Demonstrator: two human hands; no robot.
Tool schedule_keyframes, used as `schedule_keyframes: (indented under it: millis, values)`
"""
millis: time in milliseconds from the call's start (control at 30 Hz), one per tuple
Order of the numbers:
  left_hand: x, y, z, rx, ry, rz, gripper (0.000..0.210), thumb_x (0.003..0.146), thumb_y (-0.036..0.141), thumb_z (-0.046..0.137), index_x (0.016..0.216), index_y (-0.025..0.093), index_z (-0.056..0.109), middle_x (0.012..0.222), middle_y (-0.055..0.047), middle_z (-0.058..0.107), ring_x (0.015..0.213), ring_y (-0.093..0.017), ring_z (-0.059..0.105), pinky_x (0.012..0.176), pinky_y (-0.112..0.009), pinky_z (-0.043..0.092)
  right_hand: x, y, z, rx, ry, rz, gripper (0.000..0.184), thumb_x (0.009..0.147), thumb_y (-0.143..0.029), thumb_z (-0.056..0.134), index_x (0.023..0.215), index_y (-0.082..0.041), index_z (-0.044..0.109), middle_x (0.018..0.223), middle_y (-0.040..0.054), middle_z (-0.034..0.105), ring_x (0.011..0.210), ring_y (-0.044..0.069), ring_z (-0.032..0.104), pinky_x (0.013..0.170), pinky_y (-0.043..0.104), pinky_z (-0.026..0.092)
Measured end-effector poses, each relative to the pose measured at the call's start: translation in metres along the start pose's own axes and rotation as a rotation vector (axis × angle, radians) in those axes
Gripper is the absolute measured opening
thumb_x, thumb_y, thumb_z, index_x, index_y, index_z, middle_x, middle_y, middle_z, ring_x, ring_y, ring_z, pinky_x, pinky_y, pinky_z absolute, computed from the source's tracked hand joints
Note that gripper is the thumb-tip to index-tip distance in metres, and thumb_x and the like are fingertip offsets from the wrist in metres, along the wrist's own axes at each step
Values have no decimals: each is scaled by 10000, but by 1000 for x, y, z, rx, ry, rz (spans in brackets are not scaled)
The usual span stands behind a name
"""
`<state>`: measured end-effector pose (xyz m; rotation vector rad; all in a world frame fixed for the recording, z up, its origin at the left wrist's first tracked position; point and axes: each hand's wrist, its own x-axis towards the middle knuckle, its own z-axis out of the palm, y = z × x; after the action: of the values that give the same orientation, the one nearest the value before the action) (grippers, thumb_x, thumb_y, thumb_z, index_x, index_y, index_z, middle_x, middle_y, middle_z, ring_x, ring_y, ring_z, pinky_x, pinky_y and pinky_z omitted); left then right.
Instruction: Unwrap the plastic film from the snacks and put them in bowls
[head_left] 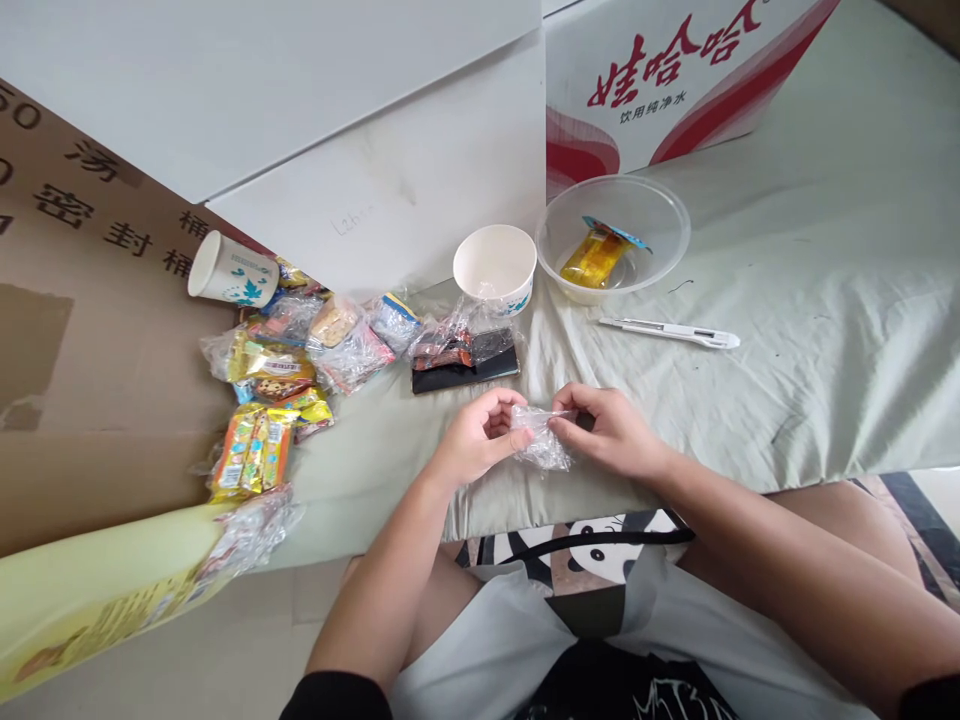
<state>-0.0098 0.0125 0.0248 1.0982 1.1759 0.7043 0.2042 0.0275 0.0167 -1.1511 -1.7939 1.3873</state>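
Two hands meet over the near edge of the bed: the left hand [480, 435] and right hand [611, 430] each pinch one side of a small clear plastic wrapper [541, 440], fingers curled tight on it, held just above the pale green sheet [787, 330]. Beyond them sits a black phone [465, 375], a white paper cup [495, 268], and a clear bowl [613, 238] with a yellow snack packet [596, 257] inside. White utility knife [671, 333] lies right; snack packs [300, 370] heap left.

A paper cup [495, 268] stands left of the bowl [660, 215], with a phone [465, 375] before it.
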Motion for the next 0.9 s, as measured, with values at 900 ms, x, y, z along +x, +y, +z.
schedule_keyframes:
  millis: [900]
  values:
    - [29,49,-7,575,886,820,224,687,147,737,784,211,545,733,25,593,627,-119,566,567,-251,441,25,0,-33,324,59,256,131,811,-331,533,746,-220,508,648,-54,511,598,112,473,581,276,338]
